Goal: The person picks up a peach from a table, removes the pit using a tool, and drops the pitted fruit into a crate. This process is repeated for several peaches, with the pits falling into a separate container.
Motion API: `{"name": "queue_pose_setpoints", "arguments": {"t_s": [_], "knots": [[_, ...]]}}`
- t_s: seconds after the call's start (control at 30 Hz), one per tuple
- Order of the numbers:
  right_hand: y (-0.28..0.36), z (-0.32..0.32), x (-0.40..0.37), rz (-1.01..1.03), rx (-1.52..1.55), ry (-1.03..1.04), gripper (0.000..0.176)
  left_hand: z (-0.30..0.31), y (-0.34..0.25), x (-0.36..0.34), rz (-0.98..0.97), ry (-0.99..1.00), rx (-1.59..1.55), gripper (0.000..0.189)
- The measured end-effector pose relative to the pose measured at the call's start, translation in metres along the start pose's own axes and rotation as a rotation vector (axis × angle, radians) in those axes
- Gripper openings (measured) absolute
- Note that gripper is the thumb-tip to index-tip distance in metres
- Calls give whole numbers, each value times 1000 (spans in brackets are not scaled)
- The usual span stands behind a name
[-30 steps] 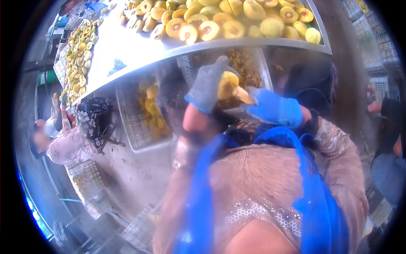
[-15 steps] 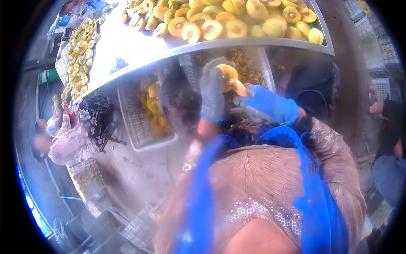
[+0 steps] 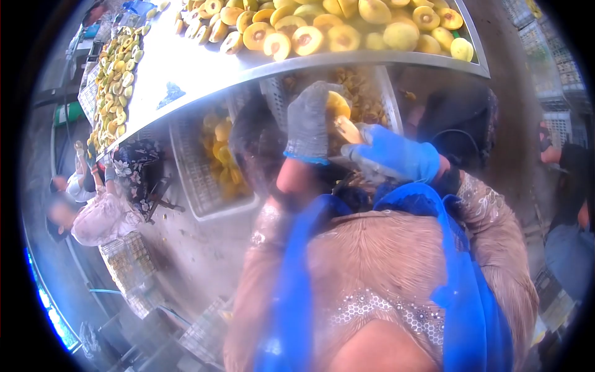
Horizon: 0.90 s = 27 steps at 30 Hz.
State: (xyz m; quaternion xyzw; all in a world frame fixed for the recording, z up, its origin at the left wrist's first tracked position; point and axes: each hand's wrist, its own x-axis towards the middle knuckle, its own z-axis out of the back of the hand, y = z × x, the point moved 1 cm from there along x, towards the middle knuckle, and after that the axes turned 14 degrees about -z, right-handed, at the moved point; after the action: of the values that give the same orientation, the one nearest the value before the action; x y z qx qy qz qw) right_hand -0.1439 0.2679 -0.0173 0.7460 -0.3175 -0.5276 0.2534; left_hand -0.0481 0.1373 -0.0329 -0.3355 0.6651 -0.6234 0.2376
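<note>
In a grey glove, my left hand [image 3: 306,121] is closed around a yellow peach half [image 3: 338,105] beneath the metal table's edge. My right hand [image 3: 396,153], in a blue and grey glove, grips a tool with a pale wooden handle [image 3: 348,129]. The handle points toward the peach, and its working end is hidden at the fruit. Below both hands, a white crate [image 3: 393,102] holds cut pieces and scraps.
Many peach halves [image 3: 307,39] cover the metal table [image 3: 248,73]. Another white crate [image 3: 186,170] with yellow fruit stands at left. A person in a pink top [image 3: 105,217] works by a green fruit pile [image 3: 114,80]. Another person [image 3: 567,248] is at the right edge.
My left hand has turned with the peach half, and less of the fruit's face shows now. My right hand stays almost in place. The co-worker at left has drawn an arm back.
</note>
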Motion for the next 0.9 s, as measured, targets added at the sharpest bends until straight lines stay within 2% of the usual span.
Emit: {"name": "queue_pose_setpoints", "arguments": {"t_s": [0.07,0.17,0.27,0.37,0.47,0.53,0.57,0.6,0.67,0.77,0.87,0.9], "knots": [[-10,10,10,172,-91,94,13,2,3,2,-49,3,44,42],[-23,13,21,-273,757,507,12,3,6,4,-48,11,26,40],[-4,-1,8,136,-19,-70,17,-4,4,2,-9,-102,-11,39],[-8,1,2,-72,352,172,16,8,6,6,-29,118,59,37],[-2,1,4,-130,541,357,16,3,2,-2,-108,-41,-49,36],[1,-6,3,-92,329,144,16,8,-3,-1,-359,129,285,38],[1,-8,2,-75,225,34,16,8,0,-2,-338,155,300,39],[-1,-7,1,-42,131,27,16,9,3,-3,-317,182,316,40],[-4,-2,1,32,-70,18,16,13,17,-6,-3,102,59,42],[-15,-4,11,-158,566,305,15,9,12,-9,81,-76,-247,47],[-9,-9,8,-181,456,207,14,13,17,-9,154,-33,-264,52],[-6,-12,7,17,376,105,16,10,17,-11,97,-66,-197,53]]}}
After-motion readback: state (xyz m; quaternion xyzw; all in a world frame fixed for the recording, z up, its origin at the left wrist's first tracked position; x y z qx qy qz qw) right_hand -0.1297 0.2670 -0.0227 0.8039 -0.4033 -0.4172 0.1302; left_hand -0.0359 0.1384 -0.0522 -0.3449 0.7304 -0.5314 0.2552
